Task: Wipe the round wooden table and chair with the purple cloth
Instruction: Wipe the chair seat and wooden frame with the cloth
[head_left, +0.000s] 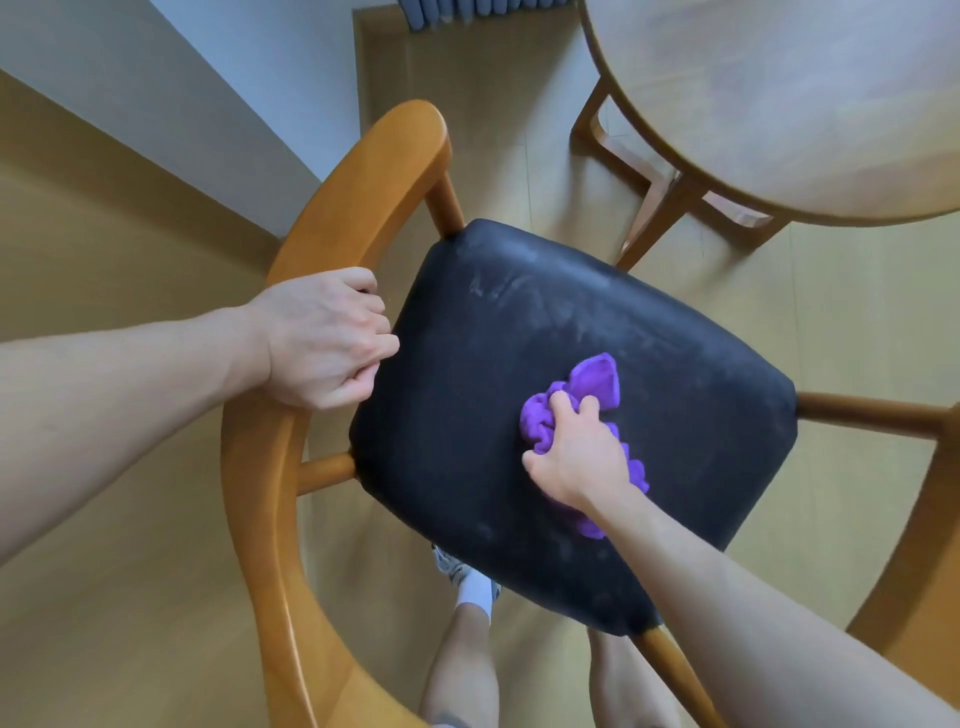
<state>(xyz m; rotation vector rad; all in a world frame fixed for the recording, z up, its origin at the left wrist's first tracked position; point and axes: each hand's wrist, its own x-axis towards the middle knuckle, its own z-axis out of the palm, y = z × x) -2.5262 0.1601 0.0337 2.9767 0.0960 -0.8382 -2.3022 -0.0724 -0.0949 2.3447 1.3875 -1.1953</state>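
A wooden chair with a curved orange-brown backrest (332, 208) and a black padded seat (519, 322) stands right below me. My left hand (324, 343) grips the backrest rail at the seat's left edge. My right hand (576, 452) is closed on the crumpled purple cloth (597, 382) and presses it onto the right-middle of the seat. Faint pale smears show on the far part of the seat. The round wooden table (810, 104) fills the top right corner, apart from the chair.
Light wooden floor (130, 545) lies all around. A white wall (208, 93) runs along the upper left. The table's legs (654, 208) stand close beyond the seat's far edge. My legs and a white sock (475, 590) show under the seat's near side.
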